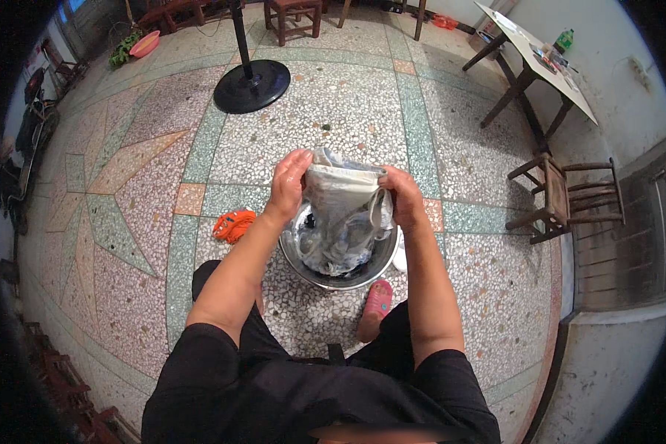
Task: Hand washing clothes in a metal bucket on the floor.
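Note:
A wet, pale grey-white garment [342, 189] is stretched by its top band between my two hands. My left hand [291, 181] is closed on the band's left end, and my right hand [403, 196] grips the right end. Below them, a round metal basin [325, 284] stands on the floor, close in front of my feet. The garment's lower part hangs into the basin, where more wet, bunched cloth and dark water show. I cannot tell whether all that cloth belongs to the same garment.
Left of the basin lies an orange bundle [234, 226]; a white object [400, 257] is partly hidden at its right. Ahead is a black round stand base [251, 86]. To the right are a wooden chair [555, 198] and a table [529, 55]. My pink slipper [378, 299] is near the rim.

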Demonstrator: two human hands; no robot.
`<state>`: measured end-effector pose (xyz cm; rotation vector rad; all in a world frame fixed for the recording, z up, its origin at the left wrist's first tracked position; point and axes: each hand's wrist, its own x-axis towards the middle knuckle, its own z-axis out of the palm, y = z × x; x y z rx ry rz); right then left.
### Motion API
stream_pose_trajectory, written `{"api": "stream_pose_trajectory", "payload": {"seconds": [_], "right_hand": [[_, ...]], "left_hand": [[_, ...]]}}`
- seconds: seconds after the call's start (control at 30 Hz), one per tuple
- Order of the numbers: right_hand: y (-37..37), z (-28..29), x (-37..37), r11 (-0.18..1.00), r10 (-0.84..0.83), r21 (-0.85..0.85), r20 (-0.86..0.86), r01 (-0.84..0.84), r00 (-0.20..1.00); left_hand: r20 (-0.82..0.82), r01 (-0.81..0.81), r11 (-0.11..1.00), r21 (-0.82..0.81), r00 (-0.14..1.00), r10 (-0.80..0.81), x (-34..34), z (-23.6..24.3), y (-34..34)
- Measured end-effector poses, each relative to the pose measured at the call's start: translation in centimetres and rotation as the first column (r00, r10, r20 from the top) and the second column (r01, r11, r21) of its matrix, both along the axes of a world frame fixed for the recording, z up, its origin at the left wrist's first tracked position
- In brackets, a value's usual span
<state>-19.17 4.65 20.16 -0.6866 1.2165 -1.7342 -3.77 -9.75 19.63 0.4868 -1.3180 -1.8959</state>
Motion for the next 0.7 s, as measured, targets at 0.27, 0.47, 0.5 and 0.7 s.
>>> {"api": "stream_pose_trajectory", "payload": {"seconds": [0.27, 0.47, 0.5, 0.7], "right_hand": [[-0.7, 2.3, 2.7, 0.997, -0.079, 0.000, 0.103, 0.080, 0.992], [-0.8, 1.0, 2.1, 0.999, 0.040, -0.005, 0.165, -0.039, 0.985], [-0.8, 0.9, 2.1, 1.000, -0.018, -0.002, 0.151, 0.018, 0.988], [-1.7, -2.3, 1.9, 0.972, -0.222, -0.012, 0.258, 0.233, 0.940]], "left_hand": [[0.138, -0.192, 0.843, -0.503, 0.945, 0.297, -0.9, -1.3, -1.2], [0.171, -0.199, 0.903, -0.381, 0.944, 0.281, -0.4, -1.8, -1.8], [0.172, -0.199, 0.903, -0.379, 0.944, 0.281, -0.5, -1.4, -1.5], [0.171, 0.340, 0.940, -0.010, 0.927, -0.333, -0.6, -1.2, -0.1]]}}
